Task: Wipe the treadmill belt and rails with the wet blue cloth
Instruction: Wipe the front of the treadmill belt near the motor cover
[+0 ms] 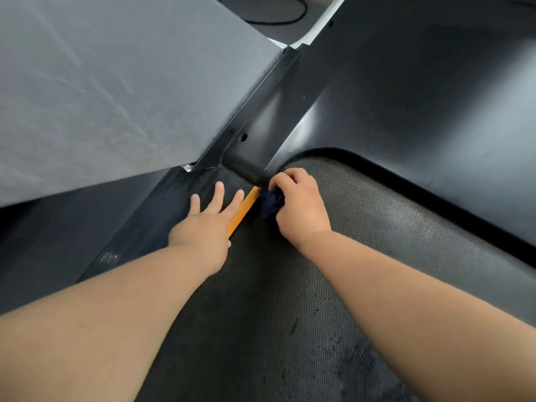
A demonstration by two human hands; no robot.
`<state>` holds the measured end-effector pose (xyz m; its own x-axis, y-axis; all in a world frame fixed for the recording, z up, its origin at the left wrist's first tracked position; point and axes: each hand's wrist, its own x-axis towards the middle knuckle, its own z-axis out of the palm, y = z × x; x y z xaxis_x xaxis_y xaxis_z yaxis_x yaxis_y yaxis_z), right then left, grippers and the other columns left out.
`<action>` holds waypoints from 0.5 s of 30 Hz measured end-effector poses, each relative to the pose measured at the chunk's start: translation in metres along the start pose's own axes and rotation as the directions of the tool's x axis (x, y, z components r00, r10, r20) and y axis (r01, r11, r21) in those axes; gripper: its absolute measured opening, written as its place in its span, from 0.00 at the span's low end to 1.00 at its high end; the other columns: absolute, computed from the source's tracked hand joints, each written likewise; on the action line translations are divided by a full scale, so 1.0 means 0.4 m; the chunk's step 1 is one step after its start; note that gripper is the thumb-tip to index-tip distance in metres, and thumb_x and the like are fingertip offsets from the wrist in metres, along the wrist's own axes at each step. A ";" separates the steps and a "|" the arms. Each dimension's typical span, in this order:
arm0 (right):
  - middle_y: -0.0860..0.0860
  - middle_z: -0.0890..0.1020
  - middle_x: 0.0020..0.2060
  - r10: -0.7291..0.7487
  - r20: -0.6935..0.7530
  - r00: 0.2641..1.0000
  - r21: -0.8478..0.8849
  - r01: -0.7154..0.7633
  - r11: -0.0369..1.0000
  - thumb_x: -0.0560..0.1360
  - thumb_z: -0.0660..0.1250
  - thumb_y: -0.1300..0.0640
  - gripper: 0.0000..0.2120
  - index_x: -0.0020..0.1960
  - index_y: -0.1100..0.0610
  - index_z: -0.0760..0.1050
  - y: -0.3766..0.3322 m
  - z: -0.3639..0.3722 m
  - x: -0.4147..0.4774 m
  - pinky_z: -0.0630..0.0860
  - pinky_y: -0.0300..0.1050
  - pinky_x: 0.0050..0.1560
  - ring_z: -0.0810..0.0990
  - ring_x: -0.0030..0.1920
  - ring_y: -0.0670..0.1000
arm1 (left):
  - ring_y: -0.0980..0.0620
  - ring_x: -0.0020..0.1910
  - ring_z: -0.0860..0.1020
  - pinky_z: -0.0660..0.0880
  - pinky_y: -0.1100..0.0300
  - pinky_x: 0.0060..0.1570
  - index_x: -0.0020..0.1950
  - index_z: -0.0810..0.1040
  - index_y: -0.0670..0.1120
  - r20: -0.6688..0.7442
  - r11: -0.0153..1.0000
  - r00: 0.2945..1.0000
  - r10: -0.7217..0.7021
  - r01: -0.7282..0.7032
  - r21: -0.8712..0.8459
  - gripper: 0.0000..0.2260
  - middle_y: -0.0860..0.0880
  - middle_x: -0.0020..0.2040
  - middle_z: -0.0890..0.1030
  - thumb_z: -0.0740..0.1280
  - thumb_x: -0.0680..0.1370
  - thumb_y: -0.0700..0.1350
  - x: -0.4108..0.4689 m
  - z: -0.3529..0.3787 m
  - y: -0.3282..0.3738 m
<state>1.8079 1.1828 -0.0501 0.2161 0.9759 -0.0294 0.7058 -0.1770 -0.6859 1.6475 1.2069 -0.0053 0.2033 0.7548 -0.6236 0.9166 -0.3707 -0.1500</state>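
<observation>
The textured dark treadmill belt (362,256) fills the lower right of the view. Along its left edge runs the black side rail (162,216) with an orange strip (245,207). My left hand (206,224) rests flat on the rail, fingers straight and spread. My right hand (298,207) grips a bunched dark blue cloth (271,203) and presses it at the belt's front left corner, right beside the orange strip. Most of the cloth is hidden under my fingers.
The black motor cover (406,97) curves round the belt's front end. A black upright post (261,111) rises from the rail's corner. A grey floor mat (101,82) lies to the left, and a black cable (278,13) loops on the floor at the top.
</observation>
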 end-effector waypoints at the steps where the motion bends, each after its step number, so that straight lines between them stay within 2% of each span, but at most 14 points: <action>1: 0.50 0.70 0.58 0.037 -0.028 0.999 0.022 -0.037 0.999 0.69 0.62 0.69 0.16 0.52 0.53 0.74 -0.007 0.007 -0.008 0.68 0.43 0.54 0.65 0.58 0.52 | 0.41 0.76 0.40 0.79 0.49 0.48 0.73 0.28 0.61 0.003 1.000 1.000 -0.002 0.002 -0.001 0.42 0.54 0.74 0.29 0.62 0.80 0.44 -0.001 -0.001 -0.001; 4: 0.51 0.70 0.60 0.063 -0.046 0.997 0.042 -0.061 0.997 0.69 0.62 0.69 0.17 0.53 0.53 0.74 -0.009 0.016 -0.025 0.64 0.41 0.54 0.65 0.60 0.52 | 0.41 0.76 0.40 0.78 0.49 0.48 0.73 0.29 0.61 0.003 1.000 1.000 0.001 -0.001 -0.005 0.42 0.54 0.74 0.29 0.63 0.80 0.44 0.003 0.004 -0.004; 6: 0.54 0.72 0.58 0.048 -0.144 0.988 -0.009 -0.050 0.999 0.66 0.61 0.69 0.17 0.51 0.54 0.74 0.011 0.010 -0.019 0.62 0.39 0.52 0.68 0.58 0.57 | 0.40 0.76 0.40 0.78 0.50 0.47 0.73 0.28 0.61 0.000 1.000 1.000 0.011 -0.011 -0.001 0.42 0.53 0.75 0.29 0.63 0.80 0.45 0.008 0.011 -0.007; 8: 0.56 0.76 0.54 0.160 -0.346 0.925 0.004 -0.169 0.986 0.63 0.59 0.70 0.19 0.50 0.55 0.74 0.053 -0.031 0.008 0.59 0.38 0.47 0.71 0.53 0.60 | 0.40 0.76 0.41 0.78 0.50 0.46 0.73 0.28 0.61 -0.011 1.000 1.000 0.007 -0.007 0.004 0.43 0.53 0.75 0.29 0.63 0.79 0.45 0.011 0.009 -0.005; 10: 0.54 0.77 0.52 0.310 -0.422 0.852 0.084 -0.304 0.949 0.65 0.58 0.71 0.19 0.52 0.54 0.73 0.073 -0.062 0.035 0.62 0.38 0.47 0.71 0.52 0.58 | 0.40 0.76 0.41 0.79 0.49 0.45 0.73 0.28 0.61 -0.022 1.000 1.000 0.006 -0.006 0.010 0.43 0.53 0.75 0.30 0.64 0.79 0.45 0.012 0.005 -0.006; 12: 0.53 0.76 0.49 0.299 -0.325 0.897 0.051 -0.299 0.953 0.66 0.56 0.70 0.19 0.51 0.53 0.73 0.042 -0.041 0.037 0.66 0.41 0.47 0.71 0.50 0.55 | 0.40 0.76 0.41 0.78 0.51 0.41 0.73 0.28 0.61 -0.019 1.000 1.000 0.007 -0.007 0.012 0.45 0.53 0.75 0.30 0.65 0.79 0.43 0.011 0.009 -0.004; 15: 0.48 0.68 0.43 0.116 -0.051 0.992 0.027 -0.115 0.993 0.67 0.56 0.68 0.15 0.48 0.52 0.70 -0.022 0.011 0.003 0.69 0.44 0.44 0.66 0.45 0.50 | 0.40 0.76 0.42 0.77 0.52 0.41 0.72 0.28 0.61 -0.024 1.000 1.000 -0.004 0.005 0.022 0.44 0.53 0.75 0.30 0.65 0.79 0.44 0.016 0.013 -0.005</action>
<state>1.7990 1.1860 -0.0475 0.3310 0.9409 -0.0713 0.6581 -0.2843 -0.6972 1.6452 1.2094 -0.0130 0.2079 0.7692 -0.6043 0.9098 -0.3790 -0.1694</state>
